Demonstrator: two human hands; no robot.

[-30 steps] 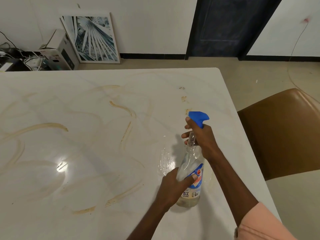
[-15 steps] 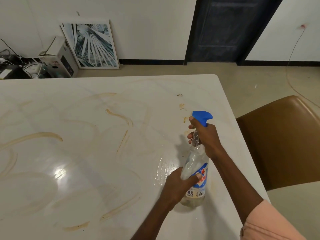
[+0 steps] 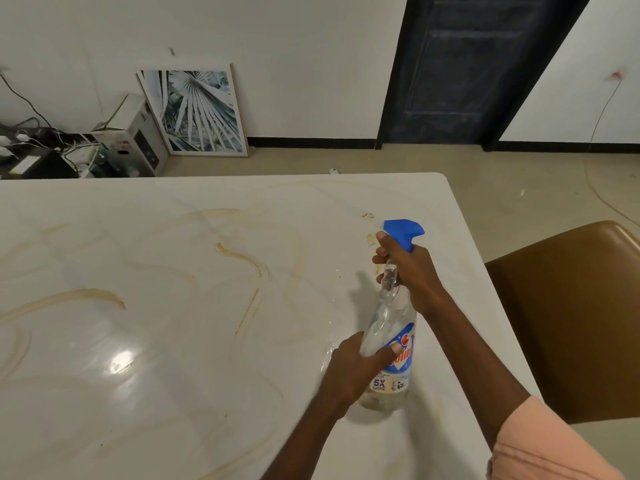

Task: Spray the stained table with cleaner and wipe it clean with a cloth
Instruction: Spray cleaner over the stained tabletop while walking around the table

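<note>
A clear spray bottle (image 3: pixel 389 327) with a blue trigger head (image 3: pixel 405 233) stands on the white marble table (image 3: pixel 173 393) near its right edge. My right hand (image 3: pixel 410 271) is wrapped around the bottle's neck just below the trigger. My left hand (image 3: pixel 356 368) grips the lower body over the label. Brown curved stain streaks (image 3: pixel 242 258) run across the tabletop left of the bottle. A wet shiny patch (image 3: pixel 332 341) lies beside the bottle's base. No cloth is in view.
A brown leather chair (image 3: pixel 571 320) stands close to the table's right edge. On the floor at the back are a framed leaf picture (image 3: pixel 197 112), a white box (image 3: pixel 135 140) and tangled cables (image 3: pixel 38 147). A dark door (image 3: pixel 474 64) is at the back right.
The view has tilted up, so the table and bottle sit lower in the frame. Both hands keep their hold on the bottle, which stays on the table.
</note>
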